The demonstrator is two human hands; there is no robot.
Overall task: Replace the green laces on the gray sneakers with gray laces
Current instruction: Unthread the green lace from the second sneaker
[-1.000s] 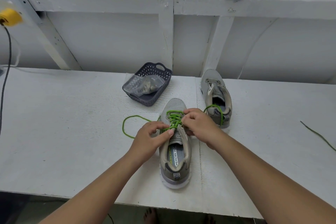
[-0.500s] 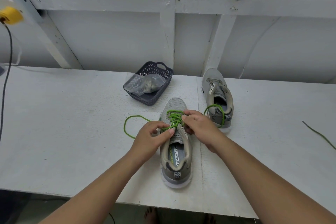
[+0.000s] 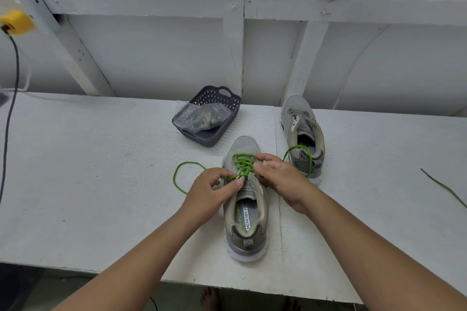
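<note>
Little is changed since the earlier frame. The green lace (image 3: 243,166) is pinched by the left hand (image 3: 214,190) and right hand (image 3: 280,177) on the near sneaker (image 3: 246,209). Unlacing is judged barely begun.

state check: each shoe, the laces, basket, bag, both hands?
Near shoe: upright, green lace partly threaded.
Far shoe: upright, unlaced.
Basket: upright, holds bag.
Bag: closure unclear.
Left hand: pinching lace.
Right hand: gripping lace.
</note>
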